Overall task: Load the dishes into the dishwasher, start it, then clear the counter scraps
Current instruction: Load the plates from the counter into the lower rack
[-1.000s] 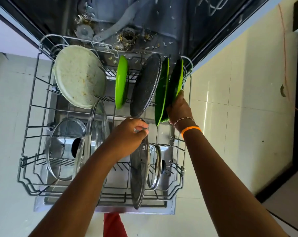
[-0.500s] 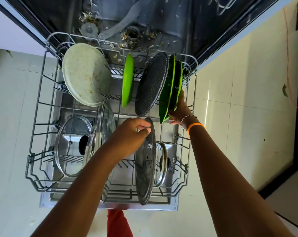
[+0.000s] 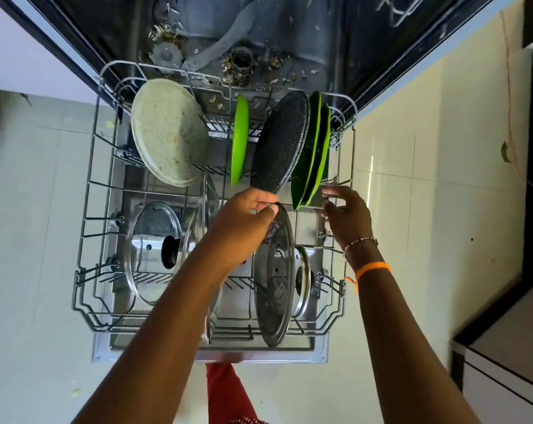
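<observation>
Left hand (image 3: 244, 215) pinches steel lid (image 3: 273, 276) rim; right hand (image 3: 344, 214) relaxed, empty. Seat lid upright between rack (image 3: 84, 240) tines.

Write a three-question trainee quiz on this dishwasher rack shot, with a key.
1. True or false: the left hand pinches the rim of the steel lid.
2. How many green plates stand in the rack?
3. The right hand is: A) gripping a green plate, B) free beside the green plates, C) holding a glass lid.

Key: 1 true; 2 three; 3 B.
</observation>
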`<action>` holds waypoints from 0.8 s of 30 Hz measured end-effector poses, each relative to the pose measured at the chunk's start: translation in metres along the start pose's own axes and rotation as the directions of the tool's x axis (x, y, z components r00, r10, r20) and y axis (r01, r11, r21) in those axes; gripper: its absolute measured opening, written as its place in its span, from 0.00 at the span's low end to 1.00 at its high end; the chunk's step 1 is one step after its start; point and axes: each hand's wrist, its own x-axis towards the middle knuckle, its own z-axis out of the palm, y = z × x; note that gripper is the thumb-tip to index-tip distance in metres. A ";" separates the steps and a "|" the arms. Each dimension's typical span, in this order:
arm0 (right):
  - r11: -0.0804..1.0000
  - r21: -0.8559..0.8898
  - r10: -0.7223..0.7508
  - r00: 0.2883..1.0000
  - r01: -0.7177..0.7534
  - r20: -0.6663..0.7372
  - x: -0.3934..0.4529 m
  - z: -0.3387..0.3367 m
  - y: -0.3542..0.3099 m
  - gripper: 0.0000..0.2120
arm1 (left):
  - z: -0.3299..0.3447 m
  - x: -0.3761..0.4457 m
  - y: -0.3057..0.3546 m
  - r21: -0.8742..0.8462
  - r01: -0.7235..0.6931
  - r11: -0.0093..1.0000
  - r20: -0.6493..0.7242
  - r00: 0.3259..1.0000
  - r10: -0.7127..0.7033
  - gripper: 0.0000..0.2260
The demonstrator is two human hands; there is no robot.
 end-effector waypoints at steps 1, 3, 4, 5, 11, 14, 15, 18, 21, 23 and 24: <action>0.996 0.090 0.006 1.000 -0.006 0.003 -0.012 0.001 -0.011 0.13 | -0.004 -0.006 0.000 -0.021 -0.013 1.000 -0.004 1.000 0.013 0.09; 0.984 0.175 -0.033 0.998 0.022 0.058 -0.039 0.012 -0.038 0.12 | -0.013 -0.019 -0.002 -0.061 -0.041 0.997 -0.036 0.999 0.039 0.07; 0.981 0.189 -0.062 0.994 0.043 0.095 -0.052 0.021 -0.052 0.12 | -0.019 -0.026 -0.004 -0.091 -0.056 0.994 -0.067 0.997 0.050 0.07; 0.977 0.208 -0.083 0.989 0.055 0.126 -0.065 0.030 -0.067 0.12 | -0.025 -0.033 -0.006 -0.129 -0.072 0.989 -0.105 0.993 0.058 0.07; 0.946 0.232 -0.268 0.947 0.225 0.178 -0.152 0.087 -0.153 0.08 | -0.096 -0.094 -0.027 -0.377 -0.190 0.907 -0.362 0.931 0.045 0.08; 0.933 0.219 -0.328 0.926 0.286 0.186 -0.209 0.116 -0.206 0.08 | -0.157 -0.140 -0.043 -0.433 -0.231 0.871 -0.433 0.901 0.024 0.09; 0.935 0.236 -0.315 0.924 0.263 0.217 -0.225 0.125 -0.220 0.09 | -0.174 -0.154 -0.048 -0.436 -0.235 0.869 -0.443 0.896 0.020 0.08; 0.929 0.303 -0.305 0.901 0.211 0.308 -0.284 0.162 -0.271 0.10 | -0.250 -0.203 -0.072 -0.460 -0.234 0.856 -0.480 0.877 -0.018 0.09; 0.920 0.344 -0.308 0.889 0.188 0.339 -0.338 0.194 -0.318 0.11 | -0.320 -0.246 -0.095 -0.490 -0.215 0.845 -0.488 0.871 -0.061 0.11; 0.918 0.349 -0.318 0.876 0.188 0.363 -0.371 0.213 -0.352 0.11 | -0.366 -0.274 -0.105 -0.527 -0.225 0.820 -0.507 0.857 -0.090 0.12; 0.916 0.356 -0.323 0.867 0.185 0.380 -0.385 0.221 -0.368 0.11 | -0.386 -0.287 -0.108 -0.537 -0.233 0.811 -0.518 0.850 -0.098 0.11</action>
